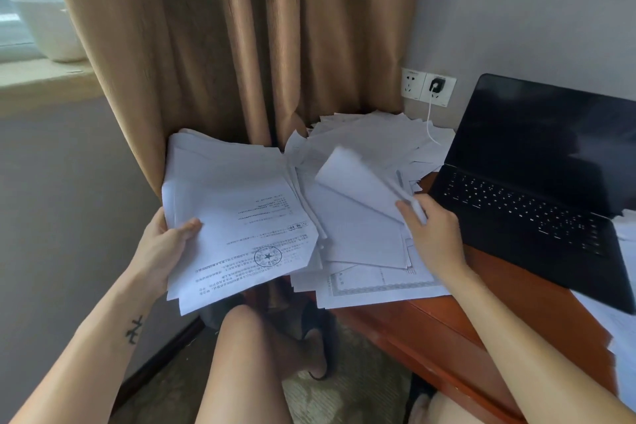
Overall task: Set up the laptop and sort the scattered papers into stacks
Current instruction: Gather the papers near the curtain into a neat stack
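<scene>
The left hand (165,244) grips a thick sheaf of papers (241,213) by its near-left edge, thumb curled over the top page and fingers hidden underneath. The sheaf is held off the desk's left end, tilted up. Its top page carries printed text and a round stamp, upside down to the camera.

The right hand (433,234) pinches a loose sheet (358,179) at its right edge, fingers curled around it. The sheet's far end is raised and blurred above the pile of papers (371,138). This pile spreads untidily over the desk's (447,320) back-left corner and down to its front edge, where a bordered sheet (378,282) lies lowest and nearest the person.

The laptop (533,182) stands open on the desk just right of the pile, with a dark screen and small lit marks on the keys. More white papers (623,337) lie to its right, partly under it.

On the wall behind, a double wall socket (426,86) holds a black charger (437,84) in its right outlet. A white cable (430,124) drops from the charger onto the papers.

A brown curtain (241,45) hangs behind the desk. On the window sill (41,76) at the far left sits a white tub (51,31); what it holds cannot be seen.
</scene>
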